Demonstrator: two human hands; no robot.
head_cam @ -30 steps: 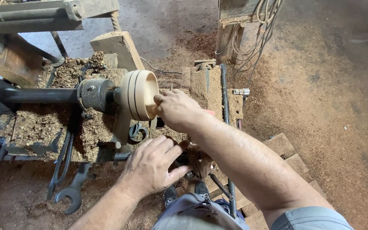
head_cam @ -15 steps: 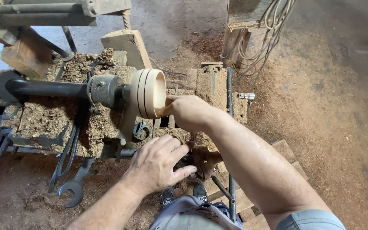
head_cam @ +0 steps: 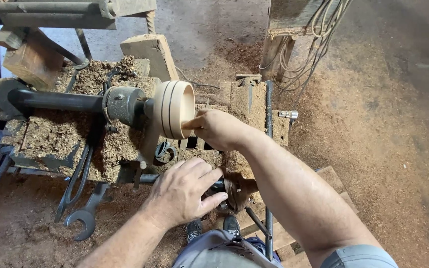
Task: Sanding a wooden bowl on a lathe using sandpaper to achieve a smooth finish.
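Two hands work at a pale wooden bowl (head_cam: 174, 109) mounted on its side on a lathe, its open mouth facing three o'clock and dark grooves ringing its outer wall. At four o'clock of the bowl, the right hand (head_cam: 219, 129) is curled shut around a small light-coloured piece (head_cam: 190, 123) whose tip touches the bowl's rim. At six o'clock of the bowl, the left hand (head_cam: 182, 191) lies palm down, fingers bent over a dark bar (head_cam: 150, 178) at the front of the machine; whether it grips the bar cannot be told. At nine o'clock, a metal chuck (head_cam: 122, 103) and a dark shaft (head_cam: 55, 100) carry the bowl. Wood shavings (head_cam: 50, 136) cover the lathe bed. At seven o'clock, a wrench (head_cam: 86, 216) lies on the sawdust-covered floor (head_cam: 383, 149).
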